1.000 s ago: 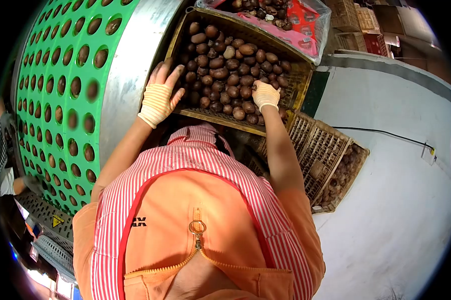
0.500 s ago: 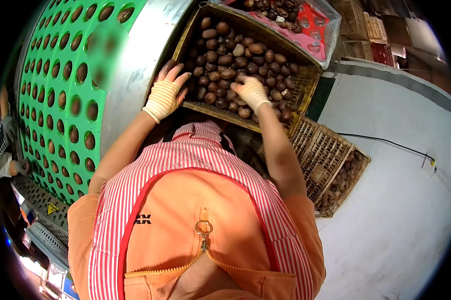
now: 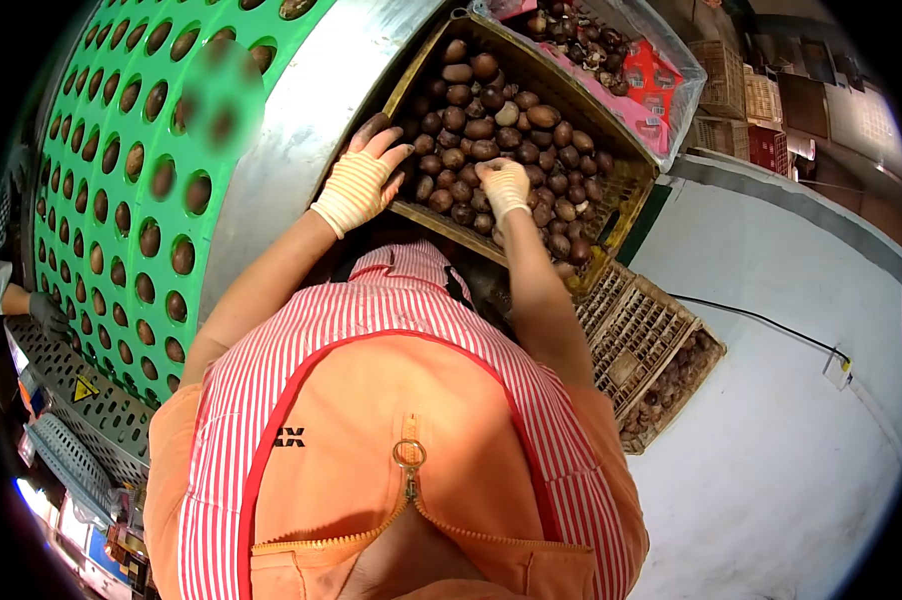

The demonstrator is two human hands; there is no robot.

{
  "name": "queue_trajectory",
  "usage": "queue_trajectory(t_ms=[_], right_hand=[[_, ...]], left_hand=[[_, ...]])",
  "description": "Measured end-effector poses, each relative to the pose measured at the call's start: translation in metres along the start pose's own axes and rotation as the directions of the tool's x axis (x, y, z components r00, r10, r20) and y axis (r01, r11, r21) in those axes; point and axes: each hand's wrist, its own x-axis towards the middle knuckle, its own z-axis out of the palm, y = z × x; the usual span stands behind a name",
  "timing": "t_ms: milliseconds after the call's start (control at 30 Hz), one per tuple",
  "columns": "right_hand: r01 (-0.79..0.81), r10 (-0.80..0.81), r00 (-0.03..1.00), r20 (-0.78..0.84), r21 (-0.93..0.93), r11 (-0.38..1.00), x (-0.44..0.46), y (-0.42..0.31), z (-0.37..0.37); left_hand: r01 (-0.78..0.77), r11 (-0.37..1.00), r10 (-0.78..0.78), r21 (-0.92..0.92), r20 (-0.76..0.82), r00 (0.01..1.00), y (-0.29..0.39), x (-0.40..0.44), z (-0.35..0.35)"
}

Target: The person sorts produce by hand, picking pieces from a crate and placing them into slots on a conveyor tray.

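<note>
Is holding the right hand (image 3: pixel 506 185) low inside the yellow crate (image 3: pixel 635 195), with the tips close together and touching the brown pieces (image 3: pixel 479 129), perhaps nuts or fruits. Is pointing these fingers to the left, across the near half of the pile. Is hiding the inside of this grip, so not allowing to tell about a piece in it.

Is resting the left hand (image 3: pixel 366 180) at the left end of the crate, near the corner closest to the body, with fingers spread apart and seemingly touching the rim. Is clamping nothing visible there.

As for the pieces, are lying inside the crate, in front of the chest: directly under and around the right hand, but to the right of the left hand, just past the rim. Is having, therefore, the right hand nearer to the middle of the pile. Are turning their own long axes in many directions, without common order.

As for the crate, is running its long axis slantwise, from upper left to lower right. Is bordering, on the left, a metal band (image 3: pixel 301 140).
</note>
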Motion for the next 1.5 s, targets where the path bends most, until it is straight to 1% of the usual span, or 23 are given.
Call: queue_trajectory(t_ms=[33,100,133,167,233,300,333,400,433,500,567,633,667,867,1000,1067,1133,1233,1300,1367,1400,1433,1500], right_hand=[[0.137,-0.137,0.991,-0.004,0.073,0.988,-0.008,-0.004,-0.017],[0.199,-0.226,0.97,0.089,0.237,0.951,-0.027,-0.037,-0.08],[0.265,-0.286,0.956,0.068,0.223,0.938,-0.019,-0.043,-0.11],[0.311,-0.334,0.942,-0.018,0.412,0.856,-0.017,-0.052,-0.141],[0.409,-0.368,0.903,-0.223,0.709,0.574,-0.013,-0.061,-0.199],[0.357,-0.276,0.93,-0.242,0.769,0.53,0.015,-0.044,-0.245],[0.308,-0.164,0.95,-0.265,0.721,0.621,0.005,-0.043,-0.248],[0.309,-0.256,0.928,-0.27,0.176,0.935,0.035,0.018,-0.247],[0.252,-0.288,0.929,-0.235,-0.17,0.953,0.045,0.046,-0.242],[0.203,-0.232,0.956,-0.177,-0.165,0.965,0.024,0.079,-0.206],[0.074,-0.14,0.971,-0.195,-0.311,0.947,0.003,0.094,-0.17],[-0.131,0.033,0.981,-0.191,-0.523,0.842,-0.008,0.081,-0.143],[-0.137,0.003,0.98,-0.198,-0.668,0.732,-0.004,0.086,-0.129],[-0.244,0.127,0.952,-0.28,-0.434,0.867,0.018,0.114,-0.115],[-0.019,-0.228,0.94,-0.254,-0.704,0.71,-0.01,0.11,-0.112],[-0.042,-0.16,0.93,-0.332,-0.527,0.849,-0.003,0.127,-0.11],[0.053,-0.316,0.891,-0.326,-0.617,0.785,-0.023,0.104,-0.119],[0.376,-0.476,0.858,-0.192,-0.396,0.838,-0.006,0.092,-0.162],[0.386,-0.379,0.895,-0.234,-0.021,0.922,-0.008,0.042,-0.204],[0.368,-0.299,0.929,-0.219,0.444,0.817,-0.012,0.003,-0.23],[0.388,-0.333,0.921,-0.201,0.522,0.759,-0.003,0.007,-0.227],[0.427,-0.329,0.9,-0.286,0.424,0.799,0.018,0.026,-0.218],[0.339,-0.197,0.936,-0.29,0.603,0.722,0.022,0.04,-0.204]], left_hand=[[0.004,1.0,-0.004,0.0,0.003,1.0,0.0,0.0,0.0],[-0.004,1.0,0.004,-0.009,-0.009,1.0,0.0,0.0,0.0],[-0.01,1.0,0.01,-0.014,-0.012,1.0,0.0,0.0,0.0],[-0.019,1.0,0.019,-0.018,-0.016,1.0,-0.001,0.001,0.0],[-0.033,0.999,0.033,-0.012,-0.032,0.999,0.0,0.002,-0.001],[-0.047,0.999,0.047,-0.005,-0.038,0.998,-0.001,0.002,0.0],[-0.046,0.999,0.046,-0.003,-0.044,0.998,-0.001,0.001,0.001],[-0.041,0.999,0.041,0.002,-0.041,0.998,0.0,0.002,0.001],[-0.036,0.999,0.036,-0.006,-0.046,0.998,0.0,0.002,0.001],[-0.03,1.0,0.03,-0.004,-0.051,0.998,0.001,0.002,0.002],[-0.025,1.0,0.025,0.016,-0.041,0.999,0.001,0.001,0.002],[-0.022,0.999,0.024,0.027,-0.04,0.999,0.001,0.001,0.002],[-0.022,0.999,0.023,0.034,-0.038,0.999,0.001,0.001,0.003],[-0.029,0.999,0.03,0.041,-0.039,0.999,0.003,0.002,0.001],[-0.014,0.999,0.015,0.029,-0.036,0.999,0.004,0.003,0.001],[-0.016,0.999,0.017,0.03,-0.04,0.999,0.003,0.003,0.001],[-0.007,1.0,0.008,0.027,-0.038,0.999,0.004,0.003,0.0],[0.008,1.0,-0.007,0.015,-0.036,0.999,0.004,0.003,-0.001],[0.007,1.0,-0.007,0.016,-0.035,0.999,0.004,0.002,0.0],[-0.005,0.999,0.006,0.034,-0.029,1.0,0.001,0.002,0.003],[-0.01,0.999,0.011,0.031,-0.031,0.999,0.001,0.003,0.002],[-0.014,0.999,0.015,0.029,-0.036,0.999,0.003,0.004,0.0],[-0.002,1.0,0.003,0.019,-0.032,0.999,0.005,0.004,0.0]])
